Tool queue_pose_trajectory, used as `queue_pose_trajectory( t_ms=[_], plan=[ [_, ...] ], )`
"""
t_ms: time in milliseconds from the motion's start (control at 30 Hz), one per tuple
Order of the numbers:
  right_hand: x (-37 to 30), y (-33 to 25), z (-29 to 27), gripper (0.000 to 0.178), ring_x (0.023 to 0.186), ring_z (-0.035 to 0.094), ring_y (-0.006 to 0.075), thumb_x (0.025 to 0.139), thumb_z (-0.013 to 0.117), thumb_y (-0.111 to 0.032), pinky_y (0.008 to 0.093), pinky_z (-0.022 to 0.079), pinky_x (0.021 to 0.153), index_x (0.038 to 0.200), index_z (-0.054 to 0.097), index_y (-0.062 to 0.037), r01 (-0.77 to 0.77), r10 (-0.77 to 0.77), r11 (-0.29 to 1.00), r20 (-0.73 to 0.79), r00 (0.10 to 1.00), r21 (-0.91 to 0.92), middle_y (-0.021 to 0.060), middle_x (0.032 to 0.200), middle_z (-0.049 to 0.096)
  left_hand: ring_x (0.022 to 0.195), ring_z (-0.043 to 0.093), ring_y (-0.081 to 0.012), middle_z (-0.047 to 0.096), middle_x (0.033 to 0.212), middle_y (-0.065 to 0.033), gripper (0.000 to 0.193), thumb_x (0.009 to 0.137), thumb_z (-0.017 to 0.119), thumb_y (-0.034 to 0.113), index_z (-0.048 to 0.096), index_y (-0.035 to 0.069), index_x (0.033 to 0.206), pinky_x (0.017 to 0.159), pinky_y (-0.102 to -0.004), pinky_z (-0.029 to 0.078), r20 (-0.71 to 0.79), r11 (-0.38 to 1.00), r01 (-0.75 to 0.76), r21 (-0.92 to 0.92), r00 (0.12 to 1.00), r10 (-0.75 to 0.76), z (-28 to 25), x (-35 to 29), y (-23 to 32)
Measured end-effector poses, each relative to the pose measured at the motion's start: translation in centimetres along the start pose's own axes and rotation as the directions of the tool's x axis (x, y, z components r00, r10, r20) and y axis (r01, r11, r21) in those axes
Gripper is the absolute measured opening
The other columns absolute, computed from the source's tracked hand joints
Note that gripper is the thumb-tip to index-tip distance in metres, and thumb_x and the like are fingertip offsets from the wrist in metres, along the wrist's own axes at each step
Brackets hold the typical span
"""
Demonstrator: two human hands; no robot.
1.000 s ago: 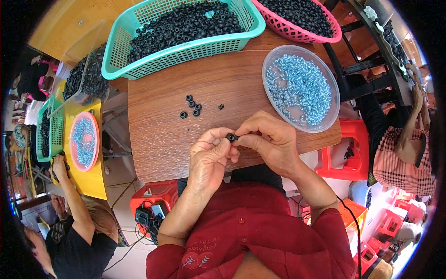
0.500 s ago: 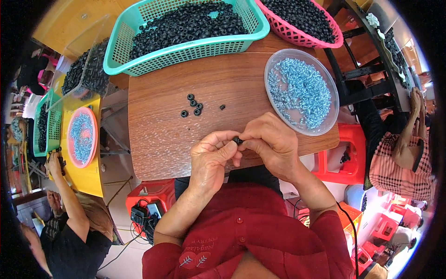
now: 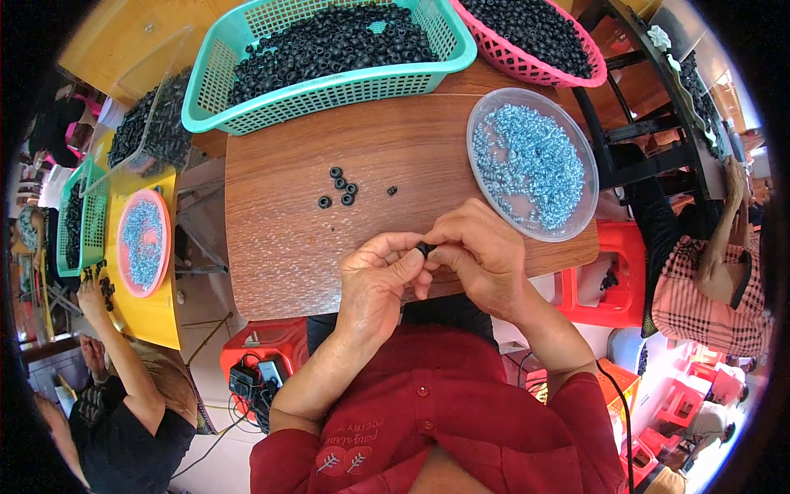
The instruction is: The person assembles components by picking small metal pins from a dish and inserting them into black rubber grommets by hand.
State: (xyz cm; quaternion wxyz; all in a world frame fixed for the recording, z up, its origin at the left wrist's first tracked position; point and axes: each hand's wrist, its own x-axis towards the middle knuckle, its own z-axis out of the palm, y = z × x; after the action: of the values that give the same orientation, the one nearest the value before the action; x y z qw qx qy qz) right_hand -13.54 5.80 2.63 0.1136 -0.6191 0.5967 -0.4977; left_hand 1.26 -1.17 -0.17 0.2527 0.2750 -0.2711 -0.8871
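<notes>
A: Black part, where?
B: Between left hand and right hand, over the near side of the wooden table
A: Left?
B: Clamped on it, thumb and forefinger, from the left
A: Right?
B: Also pinched on it, fingertips together, from the right
A: Nearer hand?
B: Neither, touching both; just right of left fingertips, just left of right ones
A: Long axis?
B: Cannot tell, too small, mostly covered
A: Round about?
B: Far left of the hands, five black rings; right of those, a small black bit; far right, a clear tub of blue bits; farther, a green basket of black pieces
</notes>
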Motion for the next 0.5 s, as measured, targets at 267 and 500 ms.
queue_pose_trajectory(
  t_ms=[267,500],
  plan=[
    [-0.6,1.1,0.2,0.019,0.077,0.058,0.0237,0.068,0.068,0.005,0.0326,0.046,0.067,0.084,0.065,-0.004,-0.118,0.121,0.985,-0.014,0.993,0.123,0.007,0.081,0.06,0.066,0.064,-0.0163,0.067,0.085,-0.0153,0.019,0.09,0.06,0.004,0.06,-0.005,0.105,0.054,-0.0259,0.05,0.009,0.997,0.039,0.066,0.999,-0.04,0.2,0.3,0.3],
    [-1.0,0.9,0.1,0.018,0.081,0.057,0.0202,0.068,0.071,0.003,0.0301,0.045,0.07,0.083,0.068,-0.0057,-0.222,0.229,0.956,-0.012,0.973,0.191,0.0043,0.08,0.059,0.06,0.063,-0.017,0.067,0.079,-0.0155,0.017,0.088,0.062,0.008,0.061,-0.003,0.1,0.049,-0.0254,0.049,0.031,0.989,0.121,0.085,0.992,-0.124,0.2,0.5,0.7]
  ],
)
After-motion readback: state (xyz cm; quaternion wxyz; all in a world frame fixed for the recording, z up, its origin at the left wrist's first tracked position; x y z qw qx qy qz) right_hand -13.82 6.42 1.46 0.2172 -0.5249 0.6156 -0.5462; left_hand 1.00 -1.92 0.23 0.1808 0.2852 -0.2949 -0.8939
